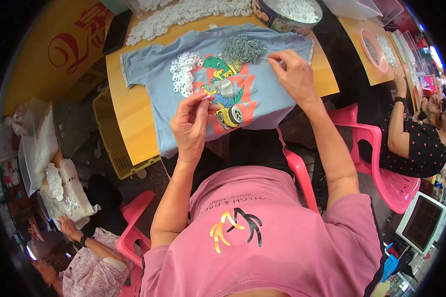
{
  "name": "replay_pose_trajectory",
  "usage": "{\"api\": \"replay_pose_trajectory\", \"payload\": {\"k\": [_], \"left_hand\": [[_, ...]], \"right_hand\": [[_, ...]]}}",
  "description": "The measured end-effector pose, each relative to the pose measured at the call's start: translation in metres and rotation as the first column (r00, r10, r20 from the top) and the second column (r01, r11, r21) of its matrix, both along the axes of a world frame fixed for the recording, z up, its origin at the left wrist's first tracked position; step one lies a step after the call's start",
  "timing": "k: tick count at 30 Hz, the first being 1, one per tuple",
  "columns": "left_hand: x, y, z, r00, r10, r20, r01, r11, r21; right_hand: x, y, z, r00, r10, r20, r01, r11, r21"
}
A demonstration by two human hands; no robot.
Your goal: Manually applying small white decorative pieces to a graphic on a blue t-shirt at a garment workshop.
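A blue-grey T-shirt [158, 106] with a dinosaur print is spread over the yellow table [125, 121]. On it lie a heap of small white plastic pieces [185, 74] and, farther right, a heap of small grey metal pieces [243, 49]. My left hand [190, 126] is closed in a pinch on a small white plastic piece [206, 98], held over the print. To the right of the metal heap, my right hand [296, 76] hovers above the shirt. Its thumb and fingertips are pinched; anything between them is too small to make out.
More white pieces [183, 15] cover the table's far edge, beside a black phone [118, 32] and a round tin [281, 24] of white bits. A yellow crate [118, 161] stands lower left. People sit on both sides, near pink chairs [371, 148].
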State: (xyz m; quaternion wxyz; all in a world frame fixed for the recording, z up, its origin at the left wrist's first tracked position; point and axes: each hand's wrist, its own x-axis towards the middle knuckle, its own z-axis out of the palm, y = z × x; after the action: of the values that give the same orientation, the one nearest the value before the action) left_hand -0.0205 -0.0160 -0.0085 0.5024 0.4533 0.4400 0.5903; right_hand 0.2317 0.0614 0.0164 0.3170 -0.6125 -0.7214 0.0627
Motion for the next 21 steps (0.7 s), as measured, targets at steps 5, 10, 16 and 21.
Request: {"api": "replay_pose_trajectory", "payload": {"k": [5,10,16,21], "left_hand": [[0.000,0.000,-0.001,0.999,0.006,-0.043,-0.005,1.000,0.023],[0.000,0.001,-0.002,0.995,0.033,-0.094,-0.027,0.997,0.066],[-0.004,0.001,0.001,0.998,-0.031,-0.054,0.029,0.999,-0.044],[-0.001,0.002,0.006,0.998,0.008,0.064,-0.006,1.000,-0.019]], "right_hand": [[0.003,0.005,-0.001,0.993,0.040,0.108,-0.039,0.999,-0.014],[0.001,0.007,0.000,0.982,0.090,0.169,-0.090,0.996,-0.009],[0.005,0.010,0.002,0.975,0.095,0.203,-0.083,0.994,-0.066],[0.005,0.012,0.006,0.961,0.123,0.248,-0.108,0.991,-0.074]]}}
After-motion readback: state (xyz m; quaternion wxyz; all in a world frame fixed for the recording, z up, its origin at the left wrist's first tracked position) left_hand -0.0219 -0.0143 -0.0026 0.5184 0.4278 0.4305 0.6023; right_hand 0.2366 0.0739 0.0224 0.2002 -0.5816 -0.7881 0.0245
